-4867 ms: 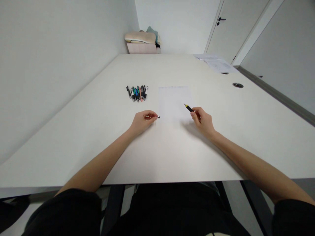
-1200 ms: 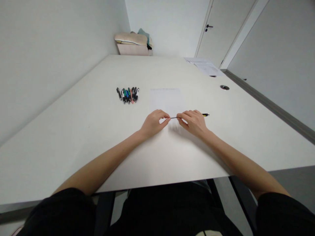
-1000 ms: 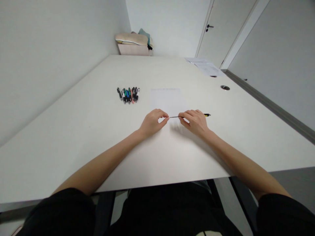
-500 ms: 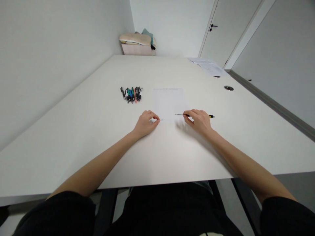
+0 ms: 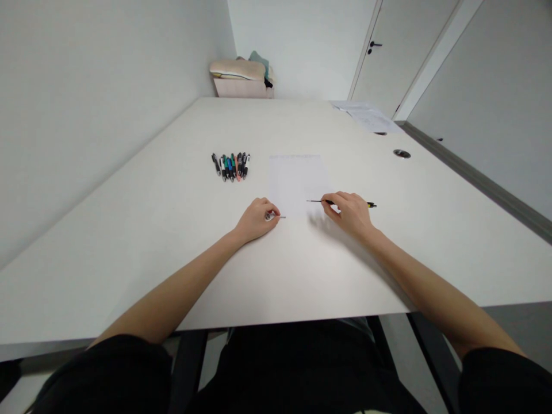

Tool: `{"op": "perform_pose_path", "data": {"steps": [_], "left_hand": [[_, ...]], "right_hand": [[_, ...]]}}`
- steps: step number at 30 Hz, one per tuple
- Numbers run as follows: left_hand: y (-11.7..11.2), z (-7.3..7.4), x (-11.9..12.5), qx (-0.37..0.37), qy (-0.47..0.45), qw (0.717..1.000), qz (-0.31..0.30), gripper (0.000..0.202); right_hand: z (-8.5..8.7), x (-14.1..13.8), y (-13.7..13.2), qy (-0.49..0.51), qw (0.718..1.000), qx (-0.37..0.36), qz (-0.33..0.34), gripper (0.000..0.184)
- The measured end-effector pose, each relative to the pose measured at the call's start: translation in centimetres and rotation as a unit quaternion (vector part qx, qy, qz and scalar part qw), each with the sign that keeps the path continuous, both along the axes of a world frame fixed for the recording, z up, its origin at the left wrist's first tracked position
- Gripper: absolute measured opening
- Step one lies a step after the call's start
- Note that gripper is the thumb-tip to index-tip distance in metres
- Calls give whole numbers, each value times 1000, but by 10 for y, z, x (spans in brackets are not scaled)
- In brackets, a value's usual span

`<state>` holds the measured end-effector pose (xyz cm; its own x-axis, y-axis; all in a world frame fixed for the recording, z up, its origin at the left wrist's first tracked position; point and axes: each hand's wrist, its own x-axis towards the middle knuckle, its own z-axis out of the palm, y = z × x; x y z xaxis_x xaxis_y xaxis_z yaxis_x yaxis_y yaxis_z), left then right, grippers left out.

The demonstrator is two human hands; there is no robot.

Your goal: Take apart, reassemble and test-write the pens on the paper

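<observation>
My left hand (image 5: 257, 221) rests on the table, thumb and forefinger pinched on a small thin silvery piece (image 5: 283, 217) that looks like a pen spring. A small black and white part (image 5: 269, 216) shows in the loop of those fingers; its kind is too small to tell. To the right, my right hand (image 5: 348, 211) is closed around a black and yellow pen (image 5: 371, 204). Its thin bare refill (image 5: 314, 200) points left, toward my left hand, with a gap between them. A white sheet of paper (image 5: 295, 175) lies behind and beneath the fingertips.
Several pens (image 5: 231, 167), black, green, blue, white and pink, lie in a row at the left beyond my left hand. More papers (image 5: 371, 117) lie at the far right of the white table (image 5: 172, 195), near a round cable hole (image 5: 402, 153). A wall borders the left side.
My left hand has shifted slightly toward me, and its silvery piece has moved down with it. The small part within its fingers shows more. My right hand and the pen have barely moved.
</observation>
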<state>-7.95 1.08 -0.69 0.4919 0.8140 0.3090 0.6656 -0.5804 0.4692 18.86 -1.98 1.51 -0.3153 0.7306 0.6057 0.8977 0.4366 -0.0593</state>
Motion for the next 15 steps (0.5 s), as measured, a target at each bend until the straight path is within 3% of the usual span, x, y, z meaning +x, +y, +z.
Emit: {"op": "perform_pose_path", "data": {"steps": [15], "left_hand": [[-3, 0, 1, 45, -7, 999, -8, 13]], "right_hand": [[-1, 1, 1, 15, 999, -44, 21, 26]]}}
